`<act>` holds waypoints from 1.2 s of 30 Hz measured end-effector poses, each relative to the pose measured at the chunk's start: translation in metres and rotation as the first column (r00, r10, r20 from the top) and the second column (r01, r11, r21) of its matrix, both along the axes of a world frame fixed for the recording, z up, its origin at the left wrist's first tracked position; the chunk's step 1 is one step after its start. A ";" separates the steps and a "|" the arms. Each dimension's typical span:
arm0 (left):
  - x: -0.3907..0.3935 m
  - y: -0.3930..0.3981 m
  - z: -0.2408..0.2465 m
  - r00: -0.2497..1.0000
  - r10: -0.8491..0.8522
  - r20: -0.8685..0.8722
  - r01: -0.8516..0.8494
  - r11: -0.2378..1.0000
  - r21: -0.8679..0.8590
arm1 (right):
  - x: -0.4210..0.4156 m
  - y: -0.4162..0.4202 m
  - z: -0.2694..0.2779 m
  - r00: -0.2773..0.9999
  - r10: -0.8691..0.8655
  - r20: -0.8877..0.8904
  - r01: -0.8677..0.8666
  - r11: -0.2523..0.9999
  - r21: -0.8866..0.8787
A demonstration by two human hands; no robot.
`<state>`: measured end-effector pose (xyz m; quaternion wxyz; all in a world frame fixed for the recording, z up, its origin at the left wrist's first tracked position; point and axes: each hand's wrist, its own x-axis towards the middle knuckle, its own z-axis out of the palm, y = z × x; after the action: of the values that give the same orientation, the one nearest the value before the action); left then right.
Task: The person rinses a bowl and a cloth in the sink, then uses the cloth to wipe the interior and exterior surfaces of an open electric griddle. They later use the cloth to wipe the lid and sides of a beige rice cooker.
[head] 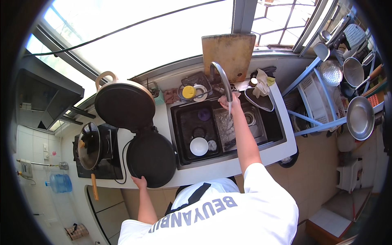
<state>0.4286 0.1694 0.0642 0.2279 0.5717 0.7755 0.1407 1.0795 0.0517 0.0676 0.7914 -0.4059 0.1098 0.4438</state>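
An electric griddle [151, 159] stands unfolded on the counter, its round black lower plate flat and its lid [125, 105] tilted up behind. My left hand [140, 182] grips the near left rim of the lower plate. Over the sink, my right hand [234, 104] holds a wet pinkish cloth [224, 99] beneath the curved metal faucet [225, 79]. Water seems to run down into the right basin [260, 131]. My hand hides part of the cloth. In the dark left basin [183, 122] lie a white bowl [199, 146] and a crumpled whitish piece [212, 145].
Left of the griddle, a glass-lidded pan [88, 147] sits on the stove [81, 171]. A cutting board [228, 56] leans behind the faucet. A yellow-lidded container [189, 92] stands behind the sink. Utensils and pans hang from a blue rack [332, 124] at right.
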 end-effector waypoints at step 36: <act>-0.082 0.015 0.012 0.753 0.229 0.617 0.082 0.898 -0.433 | -0.291 0.022 0.112 0.227 0.616 0.754 -0.393 0.767 -0.508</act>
<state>0.3462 0.1841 0.0765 0.5996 0.3886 0.6801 0.1644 0.7888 0.0741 0.1795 0.4854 -0.6694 -0.4191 0.3751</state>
